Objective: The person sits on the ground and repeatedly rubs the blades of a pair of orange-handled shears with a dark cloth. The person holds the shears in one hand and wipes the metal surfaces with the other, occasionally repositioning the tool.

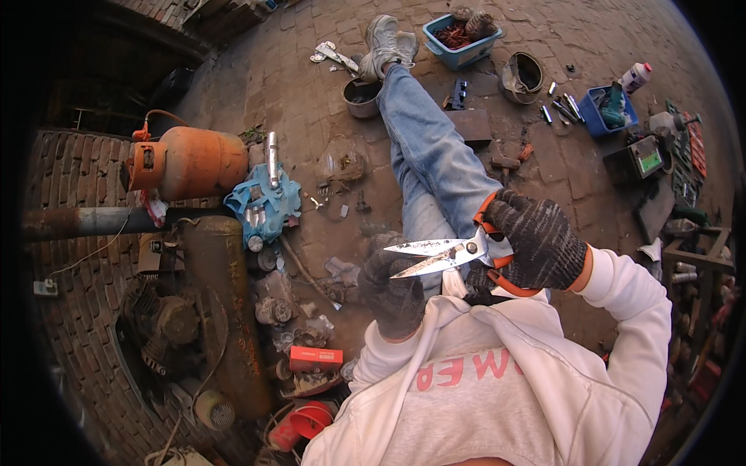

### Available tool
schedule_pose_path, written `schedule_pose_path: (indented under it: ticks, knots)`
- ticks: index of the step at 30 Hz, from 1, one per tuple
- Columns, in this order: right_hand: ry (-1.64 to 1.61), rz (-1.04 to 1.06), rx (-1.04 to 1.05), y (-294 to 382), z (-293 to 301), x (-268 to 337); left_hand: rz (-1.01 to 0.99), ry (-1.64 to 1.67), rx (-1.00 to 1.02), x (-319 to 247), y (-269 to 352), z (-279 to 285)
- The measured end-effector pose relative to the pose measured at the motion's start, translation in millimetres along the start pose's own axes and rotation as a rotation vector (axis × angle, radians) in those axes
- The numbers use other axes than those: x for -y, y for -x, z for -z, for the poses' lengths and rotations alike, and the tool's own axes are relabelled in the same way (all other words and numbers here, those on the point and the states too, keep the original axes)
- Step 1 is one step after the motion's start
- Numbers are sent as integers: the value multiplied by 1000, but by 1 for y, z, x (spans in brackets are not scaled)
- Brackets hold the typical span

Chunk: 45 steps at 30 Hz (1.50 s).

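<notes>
My right hand (537,242), in a dark knitted glove, grips a pair of scissors (449,255) by its orange handles. Its two metal blades are parted and point left, with dark stains and wear on them. Behind the blade tips is my left hand (395,288), in a matching glove with curled fingers. Whether it touches the blades or holds anything is hidden. Below both hands lie my outstretched legs in blue jeans (434,157), crossed near the light shoes (384,46).
An orange gas cylinder (201,163) lies at left, above a rusty tank (230,314). A blue plastic bag (265,201) holds metal cylinders. A pot (361,99) touches my leg. To the right are a hammer (506,165), a blue bin (609,110) with a drill and a battery (635,160).
</notes>
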State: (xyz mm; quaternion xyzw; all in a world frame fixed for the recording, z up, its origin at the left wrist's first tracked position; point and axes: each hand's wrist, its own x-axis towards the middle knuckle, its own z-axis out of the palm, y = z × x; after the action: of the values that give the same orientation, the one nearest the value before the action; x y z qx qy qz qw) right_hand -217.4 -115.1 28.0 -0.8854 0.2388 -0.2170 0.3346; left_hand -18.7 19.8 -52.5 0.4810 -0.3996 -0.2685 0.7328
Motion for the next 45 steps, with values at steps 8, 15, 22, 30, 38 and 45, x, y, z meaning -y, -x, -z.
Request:
schedule_pose_path:
  ticks: [8, 15, 22, 30, 38, 45]
  knots:
    - [74, 15, -37, 3, -2, 0, 46, 31, -63, 3, 5, -3]
    - [196, -16, -38, 6, -7, -4, 18, -257, 31, -4, 5, -1]
    - [430, 130, -192, 3, -14, -17, -53, -712, 267, -6, 5, 4]
    - [556, 252, -251, 8, -18, -43, 30, -708, 471, -10, 0, 3]
    - [-20, -139, -259, -2, -25, -25, 894, 899, -325, -24, -23, -10]
    - [-826, -462, 8, -14, -32, -7, 677, 609, -148, -38, -20, -27]
